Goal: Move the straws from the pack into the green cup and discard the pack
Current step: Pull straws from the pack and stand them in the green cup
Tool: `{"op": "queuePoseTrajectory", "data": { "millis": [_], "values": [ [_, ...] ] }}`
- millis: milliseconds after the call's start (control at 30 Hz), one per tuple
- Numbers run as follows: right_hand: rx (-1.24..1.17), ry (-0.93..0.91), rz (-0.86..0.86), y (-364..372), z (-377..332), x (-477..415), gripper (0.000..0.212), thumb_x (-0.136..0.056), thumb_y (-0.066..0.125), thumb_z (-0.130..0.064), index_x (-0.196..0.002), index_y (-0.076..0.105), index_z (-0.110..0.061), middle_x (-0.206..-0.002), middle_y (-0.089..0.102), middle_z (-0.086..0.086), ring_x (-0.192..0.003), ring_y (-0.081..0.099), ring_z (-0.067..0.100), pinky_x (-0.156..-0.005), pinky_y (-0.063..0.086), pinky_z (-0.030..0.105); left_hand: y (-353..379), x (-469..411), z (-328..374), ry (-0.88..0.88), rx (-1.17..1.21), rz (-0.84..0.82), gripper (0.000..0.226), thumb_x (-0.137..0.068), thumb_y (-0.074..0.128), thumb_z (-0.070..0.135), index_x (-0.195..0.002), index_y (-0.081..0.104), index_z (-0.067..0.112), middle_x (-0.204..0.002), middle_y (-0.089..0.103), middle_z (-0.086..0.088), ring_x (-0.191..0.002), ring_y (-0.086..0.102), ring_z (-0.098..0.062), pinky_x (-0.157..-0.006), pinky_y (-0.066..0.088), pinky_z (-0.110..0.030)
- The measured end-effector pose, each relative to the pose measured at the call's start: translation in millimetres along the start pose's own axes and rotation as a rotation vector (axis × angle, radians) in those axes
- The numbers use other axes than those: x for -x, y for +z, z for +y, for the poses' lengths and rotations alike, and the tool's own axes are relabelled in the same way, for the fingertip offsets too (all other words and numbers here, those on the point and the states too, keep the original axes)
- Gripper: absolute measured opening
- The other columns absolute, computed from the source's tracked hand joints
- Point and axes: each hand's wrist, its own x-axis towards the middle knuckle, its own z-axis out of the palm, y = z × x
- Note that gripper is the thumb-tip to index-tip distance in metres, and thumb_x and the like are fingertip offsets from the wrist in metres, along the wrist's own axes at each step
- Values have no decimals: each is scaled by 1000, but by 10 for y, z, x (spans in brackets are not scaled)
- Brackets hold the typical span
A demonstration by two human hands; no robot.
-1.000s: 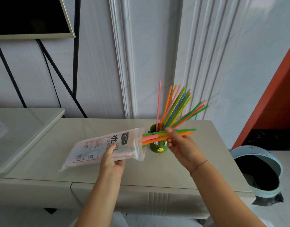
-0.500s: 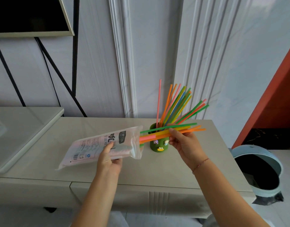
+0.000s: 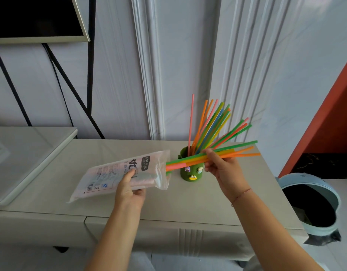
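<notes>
Left hand point(image 3: 129, 189) gripping soft, crinkly pack point(image 3: 119, 173) at centre frame, right hand point(image 3: 223, 169) pinching light, bendy straws point(image 3: 217, 154) mid-length, nearly free of its mouth, before green cup point(image 3: 191, 171) on smooth pale countertop point(image 3: 51, 184), open bin point(image 3: 313, 204) lower right.

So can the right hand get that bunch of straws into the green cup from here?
Probably yes. The right hand holds the bunch of straws right above the green cup, but the tail ends are still at the pack mouth, and standing straws crowd the cup.
</notes>
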Motion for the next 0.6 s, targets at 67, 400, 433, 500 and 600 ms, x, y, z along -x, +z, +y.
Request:
{"op": "queuePoseTrajectory", "data": {
  "millis": [67,400,433,500,600],
  "values": [
    [14,-4,48,-63,-56,-29,13,-87,64,-12,-83,69,0,-54,62,4,-49,56,13,-52,51,22,-18,-35,66,6,23,13,40,-78,71,1,-110,55,18,-91,71,-2,-77,70,-18,-46,57,-28],
    [16,-36,224,-293,-337,-119,11,-87,63,-12,-79,66,-5,-50,61,0,-45,58,7,-50,53,19,-37,-92,151,41,27,15,23,-79,69,1,-90,57,17,-90,69,-1,-80,68,-16,-77,57,-34],
    [21,-37,245,-319,-360,-122,11,-87,63,-12,-79,66,-5,-52,61,2,-45,58,7,-50,53,19,-39,-89,152,41,26,15,23,-79,69,1,-91,57,17,-90,69,-1,-80,68,-16,-78,57,-34],
    [43,-42,280,-361,-398,-129,10,-86,64,-13,-81,67,-5,-59,60,6,-44,59,6,-51,54,17,-35,-73,141,40,20,7,24,-79,69,1,-94,58,17,-90,69,-1,-79,68,-15,-75,57,-33],
    [95,-56,311,-398,-436,-145,9,-85,66,-13,-81,68,-6,-64,60,9,-45,60,6,-51,54,17,-10,-42,115,36,16,0,31,-79,70,2,-104,58,17,-94,69,-1,-81,68,-15,-70,58,-32]
  ]
}}
